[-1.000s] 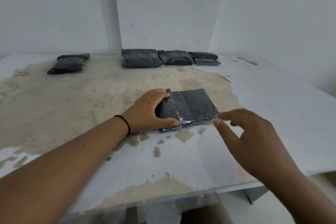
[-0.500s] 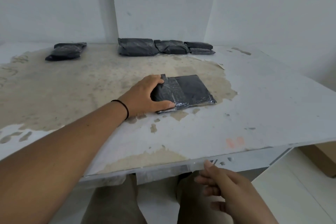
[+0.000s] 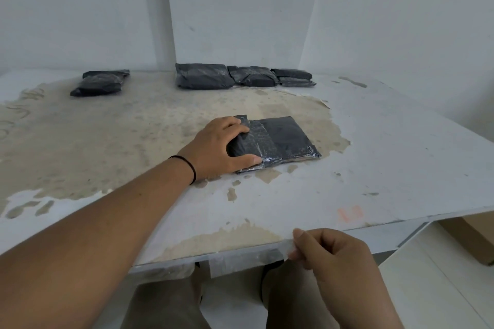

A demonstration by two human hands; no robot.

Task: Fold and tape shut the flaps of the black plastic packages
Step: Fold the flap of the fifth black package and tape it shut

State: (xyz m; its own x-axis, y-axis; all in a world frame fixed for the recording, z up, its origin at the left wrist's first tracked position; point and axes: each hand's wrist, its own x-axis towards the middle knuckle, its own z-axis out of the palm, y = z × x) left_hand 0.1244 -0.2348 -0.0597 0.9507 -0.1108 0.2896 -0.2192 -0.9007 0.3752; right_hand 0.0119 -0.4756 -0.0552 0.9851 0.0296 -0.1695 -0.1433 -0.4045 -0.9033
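A black plastic package (image 3: pixel 283 139) lies flat in the middle of the worn white table (image 3: pixel 374 155), with clear tape shining across its left part and near edge. My left hand (image 3: pixel 222 147) clasps the package's left end, thumb along the near edge and fingers over the top. My right hand (image 3: pixel 336 256) is at the table's front edge, its thumb and forefinger pinched on a strip of clear tape (image 3: pixel 251 259) that is stuck along that edge.
Several more black packages lie at the back of the table: one at the far left (image 3: pixel 100 83), a row against the wall (image 3: pixel 240 79). A cardboard box (image 3: pixel 473 238) sits on the floor at the right. My legs are under the table.
My right hand left the package's right corner, dropped below the table's front edge, and now pinches the tape strip there. My left hand stays on the package.
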